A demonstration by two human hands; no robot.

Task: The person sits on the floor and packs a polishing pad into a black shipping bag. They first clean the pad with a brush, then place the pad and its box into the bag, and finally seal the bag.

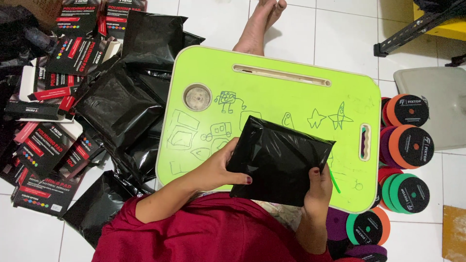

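Your left hand [221, 167] and right hand [318, 187] both clamp the black bag [279, 162] at frame centre, steadying it flat over the green worktop [301, 97], 2 edges gripped

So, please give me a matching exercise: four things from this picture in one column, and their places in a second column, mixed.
Things:
1. black bag
2. round pads
3. printed boxes
4. bare foot

Places:
A. on the floor, right of the green table
B. beyond the table's far edge
C. held in both hands, left hand and right hand
D. on the floor, far left

Pairs: 1-C, 2-A, 3-D, 4-B
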